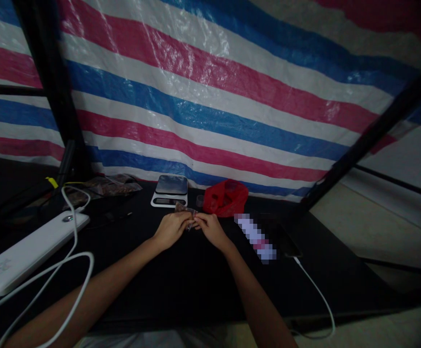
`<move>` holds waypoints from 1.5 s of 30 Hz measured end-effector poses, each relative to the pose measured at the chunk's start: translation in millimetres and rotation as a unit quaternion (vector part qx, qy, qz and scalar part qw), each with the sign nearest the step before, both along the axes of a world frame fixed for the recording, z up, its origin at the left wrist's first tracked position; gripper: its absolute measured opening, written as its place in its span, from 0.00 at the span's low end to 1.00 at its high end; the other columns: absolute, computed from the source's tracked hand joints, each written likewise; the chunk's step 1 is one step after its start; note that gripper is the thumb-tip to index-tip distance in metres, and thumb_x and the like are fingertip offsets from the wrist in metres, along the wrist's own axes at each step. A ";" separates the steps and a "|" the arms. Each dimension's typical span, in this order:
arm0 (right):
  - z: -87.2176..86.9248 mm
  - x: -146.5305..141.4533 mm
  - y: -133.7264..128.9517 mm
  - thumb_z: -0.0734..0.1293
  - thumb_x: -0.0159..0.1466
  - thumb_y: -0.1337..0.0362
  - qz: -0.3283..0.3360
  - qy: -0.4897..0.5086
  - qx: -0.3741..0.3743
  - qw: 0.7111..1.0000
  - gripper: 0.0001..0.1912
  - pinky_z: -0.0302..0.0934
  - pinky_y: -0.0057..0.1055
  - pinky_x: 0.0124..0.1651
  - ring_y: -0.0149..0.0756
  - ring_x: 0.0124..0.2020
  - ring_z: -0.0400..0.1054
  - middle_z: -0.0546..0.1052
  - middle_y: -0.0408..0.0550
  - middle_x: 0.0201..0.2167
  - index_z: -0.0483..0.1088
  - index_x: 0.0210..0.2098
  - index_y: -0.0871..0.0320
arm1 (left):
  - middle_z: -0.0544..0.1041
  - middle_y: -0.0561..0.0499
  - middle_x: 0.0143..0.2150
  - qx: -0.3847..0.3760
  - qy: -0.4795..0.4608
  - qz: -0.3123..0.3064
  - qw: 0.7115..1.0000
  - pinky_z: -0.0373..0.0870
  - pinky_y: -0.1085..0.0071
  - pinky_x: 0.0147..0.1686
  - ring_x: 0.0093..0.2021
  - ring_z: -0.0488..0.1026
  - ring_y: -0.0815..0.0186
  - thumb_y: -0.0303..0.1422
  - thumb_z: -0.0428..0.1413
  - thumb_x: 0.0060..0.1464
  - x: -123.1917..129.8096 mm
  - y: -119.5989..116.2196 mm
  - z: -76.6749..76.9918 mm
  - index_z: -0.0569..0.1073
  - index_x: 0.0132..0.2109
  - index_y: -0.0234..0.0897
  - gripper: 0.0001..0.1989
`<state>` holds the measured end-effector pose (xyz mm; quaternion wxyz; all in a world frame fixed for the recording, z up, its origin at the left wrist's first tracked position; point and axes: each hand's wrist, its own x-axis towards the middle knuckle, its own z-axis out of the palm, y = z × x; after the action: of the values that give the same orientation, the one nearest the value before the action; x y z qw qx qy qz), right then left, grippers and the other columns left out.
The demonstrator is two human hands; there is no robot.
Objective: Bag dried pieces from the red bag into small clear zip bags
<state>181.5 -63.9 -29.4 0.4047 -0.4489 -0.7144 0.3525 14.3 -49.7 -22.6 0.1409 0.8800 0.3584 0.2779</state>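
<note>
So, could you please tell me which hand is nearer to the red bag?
Right: the right hand is just in front of the red bag, the left hand farther left.

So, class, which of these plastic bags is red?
The bag just beyond the right hand, right of the scale; the held one and those at left are clear.
</note>
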 end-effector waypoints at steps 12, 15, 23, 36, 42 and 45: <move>6.0 2.7 -6.3 0.57 0.59 0.68 0.006 -0.081 0.018 0.997 0.10 0.63 0.24 0.30 0.29 0.24 0.70 0.72 0.41 0.21 0.66 0.23 0.59 | 0.70 0.51 0.30 0.036 0.081 -0.015 0.996 0.59 0.74 0.27 0.29 0.69 0.67 0.33 0.43 0.57 5.6 0.3 0.8 0.65 0.33 0.36 0.09; 6.3 0.2 -4.9 0.57 0.58 0.69 0.006 -0.057 0.016 0.998 0.10 0.62 0.23 0.28 0.28 0.21 0.68 0.71 0.40 0.19 0.65 0.22 0.59 | 0.71 0.50 0.31 0.074 0.088 -0.025 0.993 0.59 0.74 0.28 0.30 0.69 0.67 0.32 0.43 0.57 6.6 0.9 3.1 0.66 0.33 0.36 0.09; 6.5 3.5 -0.3 0.57 0.59 0.66 -0.044 -0.063 0.045 0.996 0.12 0.56 0.20 0.22 0.26 0.16 0.63 0.66 0.38 0.14 0.64 0.21 0.59 | 0.72 0.50 0.30 0.093 0.061 0.077 0.991 0.58 0.75 0.27 0.28 0.70 0.68 0.33 0.42 0.57 -6.5 9.4 13.8 0.67 0.34 0.36 0.10; 21.1 -4.4 -15.9 0.59 0.59 0.62 -0.253 -0.036 0.199 0.946 0.07 0.59 0.29 0.40 0.33 0.33 0.67 0.72 0.46 0.30 0.66 0.30 0.57 | 0.73 0.50 0.33 -0.135 -0.167 0.007 0.977 0.67 0.72 0.31 0.31 0.72 0.65 0.35 0.43 0.56 3.7 15.2 22.0 0.67 0.38 0.37 0.10; 28.0 28.1 7.7 0.64 0.53 0.53 -0.224 0.227 0.047 0.947 0.25 0.62 0.32 0.41 0.37 0.44 0.66 0.68 0.54 0.47 0.58 0.48 0.57 | 0.72 0.54 0.26 -0.370 -0.385 -0.008 0.845 0.72 0.67 0.30 0.25 0.72 0.67 0.28 0.49 0.49 42.6 54.0 41.8 0.65 0.38 0.34 0.07; 34.2 45.5 21.7 0.66 0.50 0.51 -0.152 0.291 -0.069 0.942 0.26 0.61 0.27 0.28 0.35 0.30 0.70 0.74 0.51 0.35 0.62 0.43 0.58 | 0.71 0.54 0.27 -0.363 -0.434 -0.021 0.824 0.73 0.67 0.31 0.25 0.71 0.69 0.26 0.49 0.49 73.0 68.2 51.3 0.66 0.36 0.33 0.05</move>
<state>227.0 -42.2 4.8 0.6115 -0.4575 -0.4625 0.4503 87.3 18.4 28.7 0.5972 0.5609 0.3171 0.4778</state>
